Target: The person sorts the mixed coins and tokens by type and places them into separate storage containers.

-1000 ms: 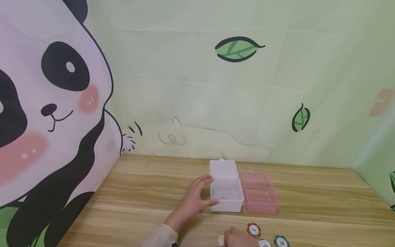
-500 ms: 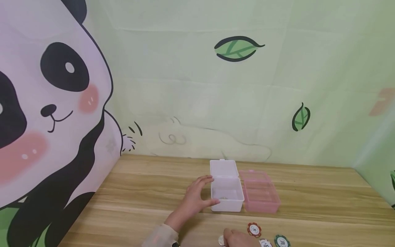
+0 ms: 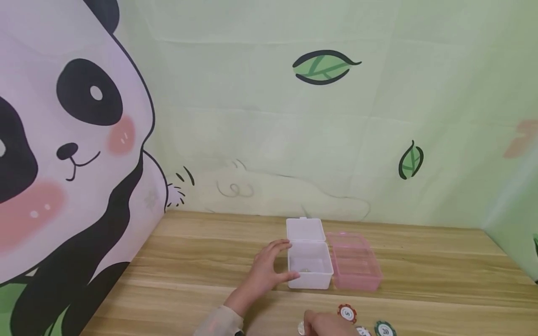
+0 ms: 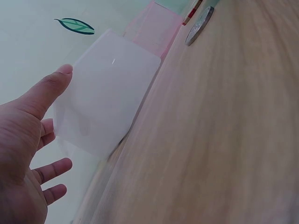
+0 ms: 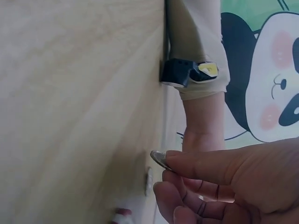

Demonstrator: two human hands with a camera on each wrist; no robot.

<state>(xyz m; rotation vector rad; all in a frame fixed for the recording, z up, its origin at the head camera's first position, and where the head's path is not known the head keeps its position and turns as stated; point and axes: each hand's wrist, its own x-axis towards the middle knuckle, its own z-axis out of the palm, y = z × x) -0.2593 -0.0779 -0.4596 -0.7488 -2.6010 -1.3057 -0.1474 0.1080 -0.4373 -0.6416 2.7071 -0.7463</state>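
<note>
My left hand (image 3: 266,268) rests at the left side of an opened white plastic box (image 3: 309,280), thumb at its front wall and fingertips at its left rim. In the left wrist view its fingers are spread and relaxed beside the box. A small silvery thing, perhaps a coin, lies inside the box. My right hand (image 3: 328,324), partly cut off by the bottom edge, pinches a silver coin (image 5: 160,159) between thumb and forefinger, as the right wrist view shows. Another coin (image 3: 300,328) lies on the table just left of that hand.
An opened translucent pink box (image 3: 357,281) stands right of the white one. Near the right hand lie a red poker chip (image 3: 346,313), a green chip (image 3: 384,329) and a pale chip (image 3: 363,331). A panda-printed cloth (image 3: 252,116) hangs behind the wooden table (image 3: 189,261).
My right hand has shifted very slightly near the coin on the table, its knuckles turning a little. The left hand and both boxes have stayed in place.
</note>
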